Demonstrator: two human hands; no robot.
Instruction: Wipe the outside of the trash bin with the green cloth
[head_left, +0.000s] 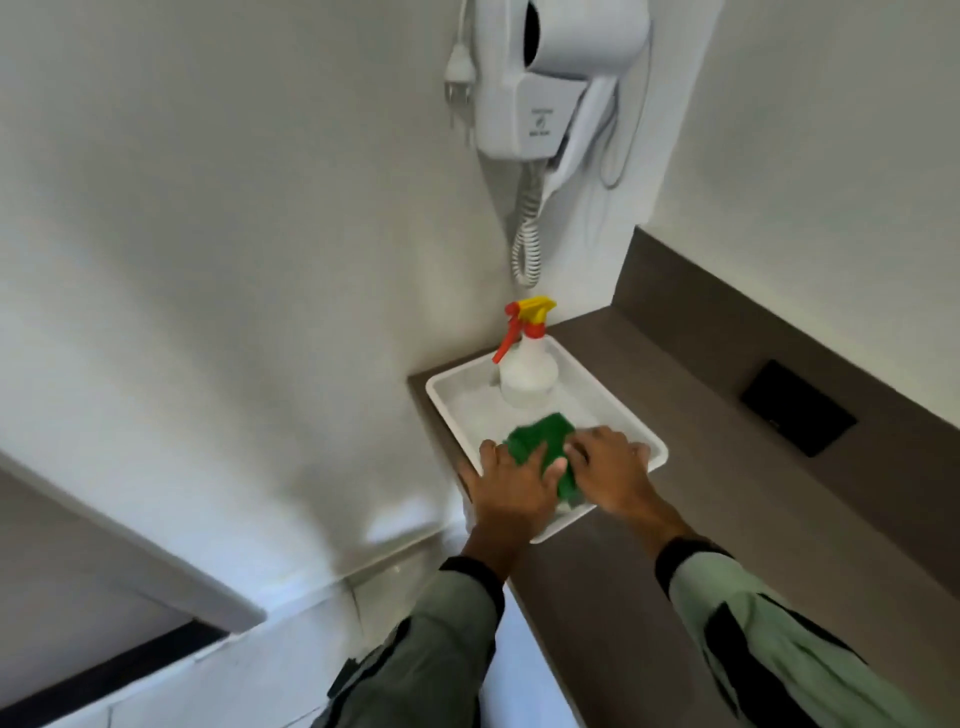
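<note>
The green cloth (544, 439) lies bunched in a white tray (447, 402) on a brown counter. My left hand (511, 483) rests flat on the cloth's left side with the fingers spread over it. On the cloth's right side sits my right hand (610, 465), fingers curled down onto the fabric. Both hands touch the cloth; part of it is hidden under them. No trash bin is in view.
A white spray bottle (527, 371) with a red and yellow trigger stands at the tray's back. The brown counter (701, 467) runs right, with a dark square plate (797, 408) in it. A wall-mounted hair dryer (545, 83) hangs above. White wall and floor lie left.
</note>
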